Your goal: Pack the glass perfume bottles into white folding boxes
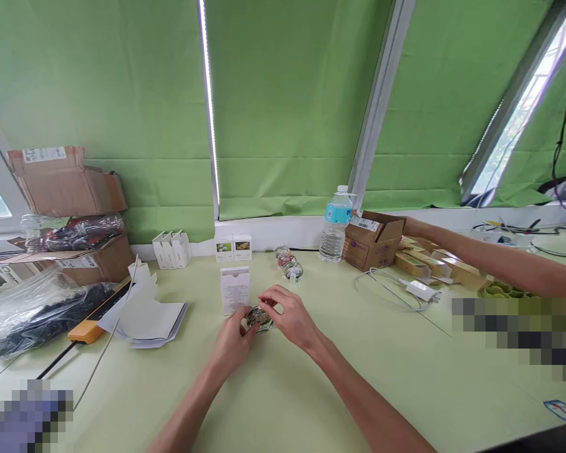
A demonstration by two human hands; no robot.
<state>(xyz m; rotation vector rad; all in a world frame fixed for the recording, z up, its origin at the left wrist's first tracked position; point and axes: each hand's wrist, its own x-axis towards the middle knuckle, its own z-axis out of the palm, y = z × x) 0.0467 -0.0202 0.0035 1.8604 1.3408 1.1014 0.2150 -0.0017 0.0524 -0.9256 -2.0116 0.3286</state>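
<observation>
Both of my hands meet at the middle of the pale green table (311, 390) around a small round glass ornament (258, 318) with dark contents. My left hand (233, 343) cups it from the left and below. My right hand (290, 318) pinches its top from the right. Just behind them stands a small white open-topped box (235, 288). Several clear glass ornaments (288, 263) lie farther back.
Another person's arm (476, 255) reaches from the right to a small cardboard box (372, 239) beside a water bottle (336, 225). White small boxes (172, 249) line the back. Flat white cartons (146, 314), plastic bags (38, 311) and cardboard boxes (66, 182) crowd the left. A white charger cable (396, 289) lies right.
</observation>
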